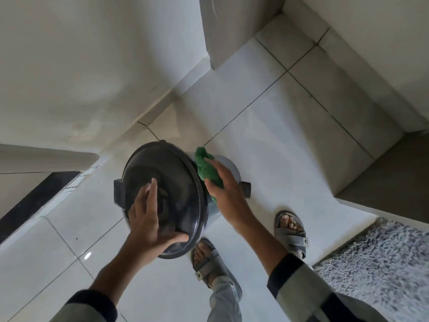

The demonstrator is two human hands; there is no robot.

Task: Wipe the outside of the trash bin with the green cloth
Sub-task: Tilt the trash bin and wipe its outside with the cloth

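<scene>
A round trash bin [228, 165] with a pale blue-grey body and a dark domed lid [171, 173] stands on the tiled floor, tilted toward me. My left hand [152, 219] grips the near edge of the lid, thumb along the rim and fingers spread over the top. My right hand [222, 187] presses a crumpled green cloth [205, 168] flat against the bin's right side, just under the lid's rim. Most of the bin's body is hidden beneath the lid. A dark pedal [246, 188] sticks out low on the right.
Pale walls enclose the spot at the left and back. A raised tiled step [371, 101] runs along the right. A shaggy grey mat [380, 263] lies at the lower right. My feet in grey sandals [292, 233] stand close behind the bin.
</scene>
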